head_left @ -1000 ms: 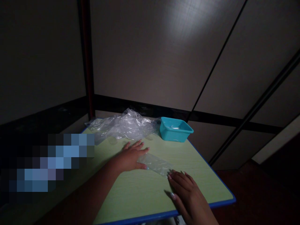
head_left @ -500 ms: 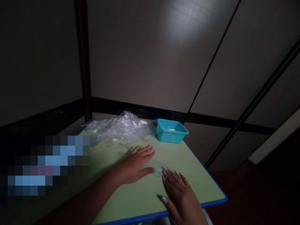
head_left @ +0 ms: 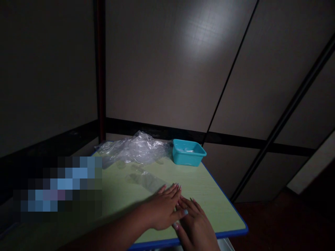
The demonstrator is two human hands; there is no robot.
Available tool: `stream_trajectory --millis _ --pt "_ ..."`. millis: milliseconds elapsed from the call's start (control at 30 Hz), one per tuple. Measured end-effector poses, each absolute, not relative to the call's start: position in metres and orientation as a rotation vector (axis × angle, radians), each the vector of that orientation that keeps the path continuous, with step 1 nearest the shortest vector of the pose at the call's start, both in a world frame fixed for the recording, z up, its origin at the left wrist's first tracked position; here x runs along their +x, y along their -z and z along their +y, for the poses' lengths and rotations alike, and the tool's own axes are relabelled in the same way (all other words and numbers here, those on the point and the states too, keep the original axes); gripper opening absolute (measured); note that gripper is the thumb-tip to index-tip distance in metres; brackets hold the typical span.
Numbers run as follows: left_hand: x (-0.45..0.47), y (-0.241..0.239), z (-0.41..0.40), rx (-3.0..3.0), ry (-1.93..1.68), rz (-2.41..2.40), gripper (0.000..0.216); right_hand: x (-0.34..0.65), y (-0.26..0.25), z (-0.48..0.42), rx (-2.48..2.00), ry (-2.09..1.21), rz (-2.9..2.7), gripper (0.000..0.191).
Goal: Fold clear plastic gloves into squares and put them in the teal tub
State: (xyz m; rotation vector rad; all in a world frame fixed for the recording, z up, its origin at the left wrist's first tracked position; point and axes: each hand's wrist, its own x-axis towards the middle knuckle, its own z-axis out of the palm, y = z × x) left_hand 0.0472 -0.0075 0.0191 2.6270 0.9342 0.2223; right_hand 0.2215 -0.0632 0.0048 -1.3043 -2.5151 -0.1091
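Both hands lay low over the surface (head_left: 209,195), palms down, fingers extended and released rather than clenched. The left hand (head_left: 163,211) covered the near end of a flat strip of clear plastic (head_left: 149,182), which ran from under its fingertips away toward the far left, resting on the pale green top. The right hand (head_left: 195,221) was close against it, its fingers meeting those of the left, with the left thumb across it; whether its fingertips also pressed on plastic could not be told. Beyond the strip, a crumpled heap of clear plastic (head_left: 138,151) spread along the far side, its right end just beside a turquoise basin (head_left: 187,159). The basin stood upright near the right edge, with something clear and shiny inside, too small to identify. A blue rim (head_left: 230,232) bordered the surface, and a dark panelled wall (head_left: 157,76) rose behind.
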Motion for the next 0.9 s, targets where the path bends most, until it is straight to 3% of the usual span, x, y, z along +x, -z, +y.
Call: stream_trajectory --millis 900 --pt "-0.019 0.003 0.023 2.599 -0.311 1.416 0.075 0.219 -0.006 -0.053 -1.425 0.241 -2.452 0.051"
